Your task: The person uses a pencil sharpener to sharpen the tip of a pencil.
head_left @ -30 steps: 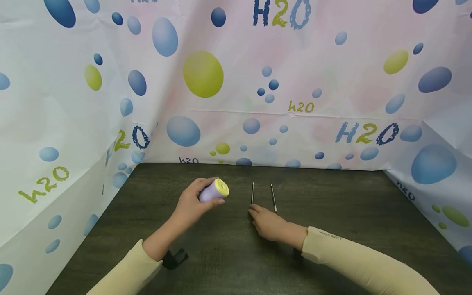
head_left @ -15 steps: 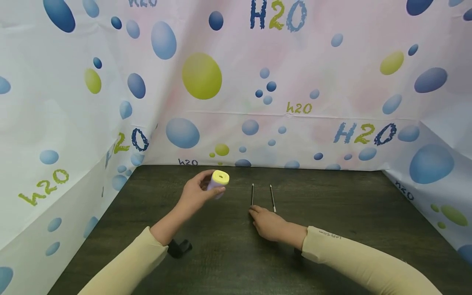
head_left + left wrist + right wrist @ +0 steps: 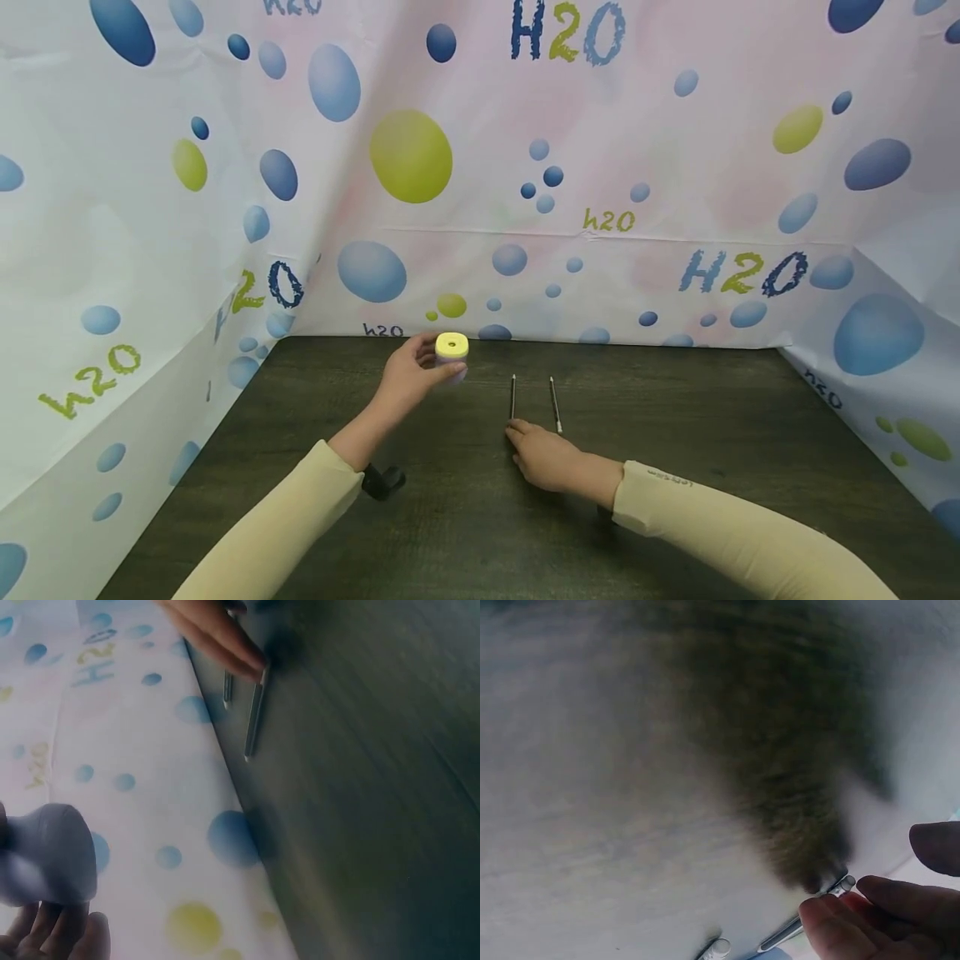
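Observation:
In the head view my left hand grips a lavender pencil sharpener with a yellow top that has a small hole. It is held upright above the far part of the table; the left wrist view shows its lavender body and curled fingers beside it. My right hand rests low over the near end of a slim dark pencil, its fingertips touching it; the right wrist view shows the thumb apart. A second pencil with a pale end lies just to the right, untouched.
The dark wood table ends at a white backdrop printed with blue and green drops, which also rises at both sides. A black strap-mounted piece sits at my left wrist.
My left hand has moved forward and slightly right, turning the sharpener from tilted to upright with its yellow top facing up. The right hand and both pencils have stayed put.

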`<action>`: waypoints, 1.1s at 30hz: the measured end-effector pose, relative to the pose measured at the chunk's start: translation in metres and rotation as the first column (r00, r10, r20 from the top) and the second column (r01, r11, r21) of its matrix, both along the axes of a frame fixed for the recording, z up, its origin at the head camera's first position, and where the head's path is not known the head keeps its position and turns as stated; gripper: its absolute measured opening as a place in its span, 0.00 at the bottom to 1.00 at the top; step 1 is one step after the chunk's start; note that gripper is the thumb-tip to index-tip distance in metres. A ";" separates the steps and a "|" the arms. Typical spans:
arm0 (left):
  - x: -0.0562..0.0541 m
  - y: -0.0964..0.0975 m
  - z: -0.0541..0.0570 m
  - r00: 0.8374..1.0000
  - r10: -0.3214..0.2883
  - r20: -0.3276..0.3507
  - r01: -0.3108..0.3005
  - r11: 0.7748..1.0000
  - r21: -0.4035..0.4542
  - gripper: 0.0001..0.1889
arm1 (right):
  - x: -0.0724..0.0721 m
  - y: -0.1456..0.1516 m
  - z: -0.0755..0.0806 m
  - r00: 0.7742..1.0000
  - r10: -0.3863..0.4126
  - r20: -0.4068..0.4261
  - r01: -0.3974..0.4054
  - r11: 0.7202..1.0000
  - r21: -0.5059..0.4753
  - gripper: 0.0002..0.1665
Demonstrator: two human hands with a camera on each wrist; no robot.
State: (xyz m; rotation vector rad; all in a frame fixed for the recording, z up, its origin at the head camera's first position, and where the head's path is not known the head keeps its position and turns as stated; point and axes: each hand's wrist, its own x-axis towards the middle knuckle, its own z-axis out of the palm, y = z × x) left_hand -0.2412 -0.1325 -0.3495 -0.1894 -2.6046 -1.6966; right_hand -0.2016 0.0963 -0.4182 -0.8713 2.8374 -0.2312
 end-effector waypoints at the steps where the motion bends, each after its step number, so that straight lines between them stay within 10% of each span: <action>1: -0.002 0.000 0.000 1.000 0.000 0.006 0.000 1.000 0.007 0.36 | 0.000 0.000 0.000 1.000 0.001 -0.004 -0.001 1.000 -0.001 0.27; 33: -0.051 0.001 -0.047 0.986 0.077 0.150 -0.066 0.995 -0.080 0.36 | 0.000 0.001 0.006 1.000 -0.006 0.017 0.006 1.000 0.011 0.28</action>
